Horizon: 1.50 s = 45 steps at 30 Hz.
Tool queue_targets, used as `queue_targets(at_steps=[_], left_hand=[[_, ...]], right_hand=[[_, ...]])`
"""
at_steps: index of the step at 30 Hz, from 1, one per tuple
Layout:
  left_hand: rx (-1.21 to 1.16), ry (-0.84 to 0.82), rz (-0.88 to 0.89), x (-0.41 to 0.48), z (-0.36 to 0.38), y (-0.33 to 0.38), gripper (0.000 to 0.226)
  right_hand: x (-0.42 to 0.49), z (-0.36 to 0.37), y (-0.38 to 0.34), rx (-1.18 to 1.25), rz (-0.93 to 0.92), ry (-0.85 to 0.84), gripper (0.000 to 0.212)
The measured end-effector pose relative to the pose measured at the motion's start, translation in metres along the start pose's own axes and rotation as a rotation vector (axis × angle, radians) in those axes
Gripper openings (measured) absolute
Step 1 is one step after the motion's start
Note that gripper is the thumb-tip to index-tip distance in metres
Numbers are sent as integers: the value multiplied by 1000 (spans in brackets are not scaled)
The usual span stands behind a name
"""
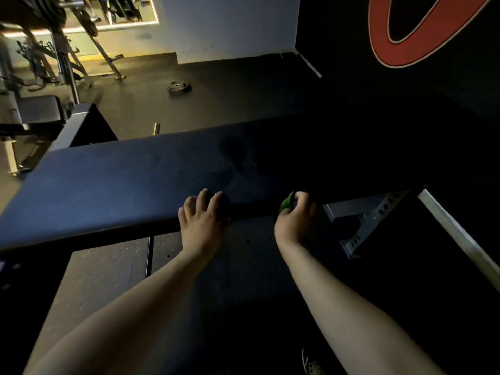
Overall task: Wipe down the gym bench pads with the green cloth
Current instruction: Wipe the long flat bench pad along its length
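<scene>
green cloth (287, 203) bunched at the bench pad's (121, 180) near edge
our right grip (295, 220) is clamped on the cloth; our left grip (201, 217) curls over the same edge, just beside it. we judge it best to spread the cloth flat and sweep in long, overlapping strokes.

Dim gym, dark rubber floor (230, 85), weight plate (179, 87), white wall (230, 25), black wall (338, 36) with red logo (378, 39), machines (40, 58) left
</scene>
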<state>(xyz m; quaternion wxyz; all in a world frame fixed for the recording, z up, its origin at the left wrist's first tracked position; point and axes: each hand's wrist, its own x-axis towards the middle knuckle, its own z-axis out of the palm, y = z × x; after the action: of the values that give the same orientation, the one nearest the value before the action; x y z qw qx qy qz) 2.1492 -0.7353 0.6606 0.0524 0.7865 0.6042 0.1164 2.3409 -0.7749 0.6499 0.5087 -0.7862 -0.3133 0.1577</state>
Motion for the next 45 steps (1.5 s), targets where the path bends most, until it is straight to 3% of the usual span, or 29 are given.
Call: queue_targets(at_steps=[5, 9, 14, 16, 18, 21, 23, 25, 29, 35, 39, 41, 45], left_hand=[[1, 28, -13, -10, -9, -51, 68], [-2, 26, 30, -11, -7, -63, 66], [-51, -4, -8, -12, -6, -58, 70], [-60, 11, -10, -11, -7, -58, 69], [-66, 20, -7, -10, -9, -60, 69], [-81, 12, -15, -10, -7, -59, 70], [-98, 14, -45, -9, -4, -56, 69], [-123, 21, -78, -7, 0, -54, 66], [-140, 7, -100, -5, 1, -51, 65], [-142, 3, -123, -7, 0, -45, 67], [-122, 5, -100, -9, -2, -48, 69], [-118, 4, -95, -9, -2, -50, 70], [-121, 24, -98, -9, 1, -48, 68]], right_hand=[[-55, 52, -6, 84, -24, -127, 34], [-76, 72, -8, 19, -51, -200, 31], [-104, 79, -21, -169, -472, -498, 36], [-91, 76, -38, -190, -557, -408, 39], [-53, 66, -50, -195, -596, -187, 38], [29, 39, -46, -397, -454, -8, 45], [61, 28, -37, -528, -322, -67, 49], [61, 36, -35, -526, -327, -138, 41], [30, 54, -42, -532, -485, -169, 31], [-37, 84, -53, -459, -738, -293, 48], [-28, 69, -47, -502, -962, -370, 44], [0, 50, -38, -549, -905, -302, 42], [33, 15, -13, -598, -543, -81, 55]])
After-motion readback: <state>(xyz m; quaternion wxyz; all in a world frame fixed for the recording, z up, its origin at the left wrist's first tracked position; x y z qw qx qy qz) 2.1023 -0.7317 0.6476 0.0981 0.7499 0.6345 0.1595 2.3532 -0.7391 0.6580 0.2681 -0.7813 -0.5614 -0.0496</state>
